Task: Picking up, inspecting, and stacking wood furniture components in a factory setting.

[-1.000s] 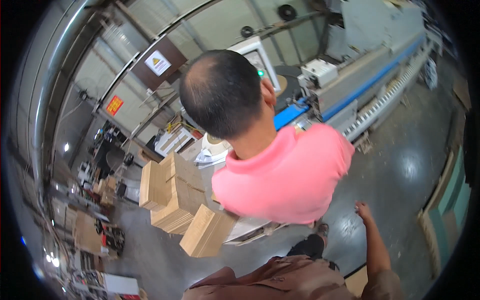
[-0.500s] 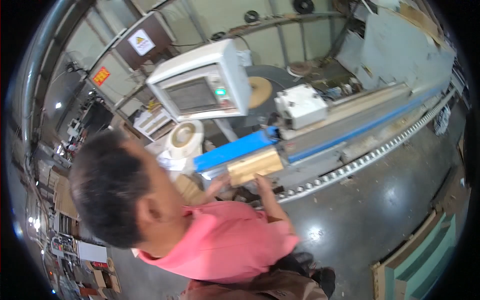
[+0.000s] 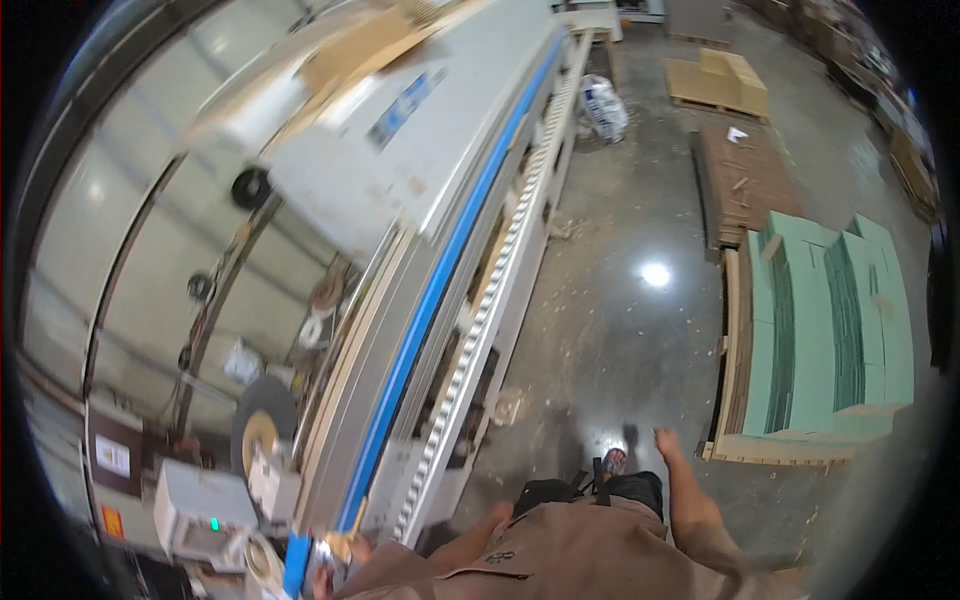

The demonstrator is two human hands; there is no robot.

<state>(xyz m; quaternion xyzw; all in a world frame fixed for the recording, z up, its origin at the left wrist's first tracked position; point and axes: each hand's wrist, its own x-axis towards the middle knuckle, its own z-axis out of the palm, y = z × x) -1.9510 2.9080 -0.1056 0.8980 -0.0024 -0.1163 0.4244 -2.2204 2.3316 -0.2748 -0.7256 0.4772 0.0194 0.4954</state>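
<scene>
My left hand (image 3: 498, 515) is low in front of my brown shirt, beside the end of a long edge-banding machine (image 3: 440, 250). It is blurred, and its fingers cannot be made out. My right hand (image 3: 664, 440) hangs out ahead over the concrete floor, between the machine and a stack of light green boards (image 3: 815, 330). No object shows in it, but its fingers are too small and smeared to read. A co-worker's hands (image 3: 358, 547) are at the machine's near left end, by a small pale wooden piece and a blue guard (image 3: 297, 562).
A white roller rail (image 3: 490, 290) runs along the machine's right side. Brown boards (image 3: 745, 185) are stacked beyond the green ones, with cardboard-coloured panels (image 3: 718, 82) on a pallet farther off. A white sack (image 3: 603, 108) stands by the rail. A control box (image 3: 205, 510) sits at lower left.
My view has swung right along the machine. The co-worker in pink has gone from the middle, with only hands left at the lower left edge. Both my arms have come into view.
</scene>
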